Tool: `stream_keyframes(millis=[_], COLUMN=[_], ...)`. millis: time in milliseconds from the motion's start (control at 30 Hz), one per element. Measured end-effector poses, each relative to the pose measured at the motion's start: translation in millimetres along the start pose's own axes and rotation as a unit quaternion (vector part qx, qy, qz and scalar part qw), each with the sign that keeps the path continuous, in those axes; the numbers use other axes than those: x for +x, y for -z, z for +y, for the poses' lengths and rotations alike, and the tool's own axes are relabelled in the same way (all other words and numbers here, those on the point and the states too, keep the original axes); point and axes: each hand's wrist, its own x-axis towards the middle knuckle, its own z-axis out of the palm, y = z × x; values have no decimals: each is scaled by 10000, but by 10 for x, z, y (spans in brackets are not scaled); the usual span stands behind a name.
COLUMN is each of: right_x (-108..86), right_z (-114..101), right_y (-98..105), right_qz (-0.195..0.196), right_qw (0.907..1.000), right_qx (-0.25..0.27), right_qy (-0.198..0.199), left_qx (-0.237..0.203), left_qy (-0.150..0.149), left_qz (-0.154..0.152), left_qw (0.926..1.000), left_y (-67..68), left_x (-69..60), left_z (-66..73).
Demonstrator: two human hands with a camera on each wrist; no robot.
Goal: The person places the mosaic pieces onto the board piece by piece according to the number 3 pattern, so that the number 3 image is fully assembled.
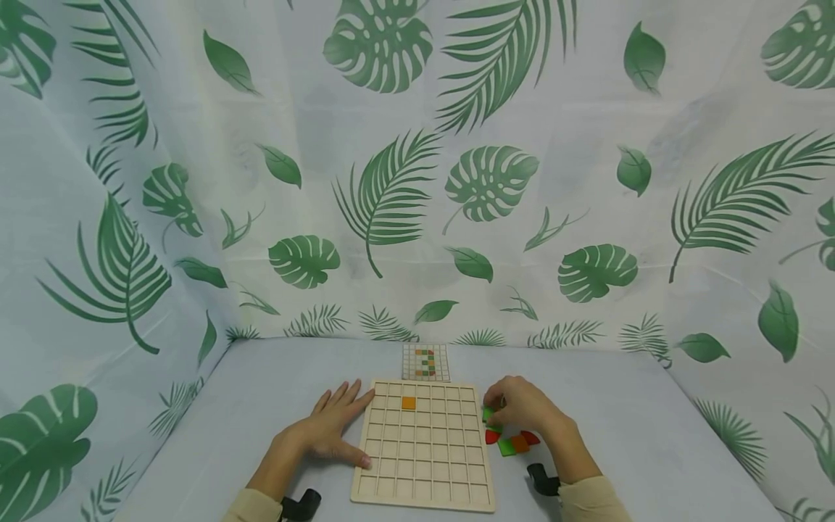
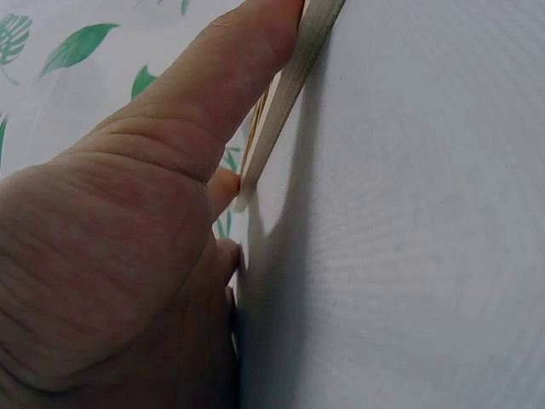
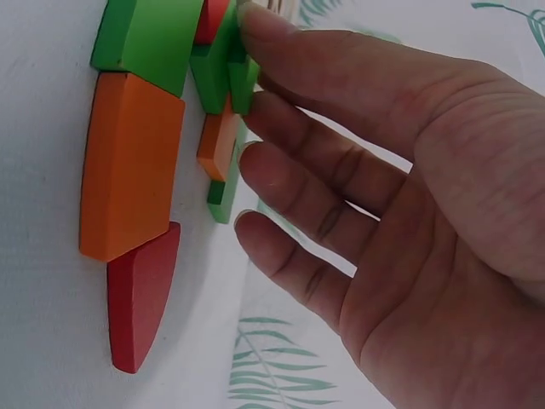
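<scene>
A pale wooden grid board (image 1: 424, 449) lies on the table, with one orange square block (image 1: 409, 403) in a cell near its top. My left hand (image 1: 333, 428) rests spread along the board's left edge, thumb on the rim; in the left wrist view the thumb (image 2: 230, 77) lies against the board's side. At the board's right, my right hand (image 1: 525, 406) pinches a green block (image 3: 244, 83) between thumb and index finger, the index mostly hidden. Its other fingers are bent loosely. Beside it lie another green block (image 3: 149, 43), an orange block (image 3: 132, 170) and a red curved block (image 3: 145, 298).
Behind the board lies a small pattern card (image 1: 425, 362) showing a coloured figure on a grid. More blocks, such as a red one (image 1: 492, 437), lie by the board's right edge. A leaf-printed curtain (image 1: 417, 217) stands behind the white table (image 1: 652, 449).
</scene>
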Motion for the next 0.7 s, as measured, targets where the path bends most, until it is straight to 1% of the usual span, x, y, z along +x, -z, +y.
stream_keyframes(millis=[267, 433, 700], right_x=[-15, -19, -8], right_z=[-25, -43, -38], right_y=[-18, -20, -30], right_qz=[-30, -25, -239], right_qw=[9998, 9997, 9992], right_qx=[-97, -205, -251], right_qy=[-162, -126, -205], left_qx=[-13, -8, -9], left_qy=[-68, -78, -98], left_qz=[6, 30, 38], left_qw=[10000, 10000, 9999], left_y=[-15, -16, -19], left_x=[3, 0, -5], left_z=[-30, -36, -50])
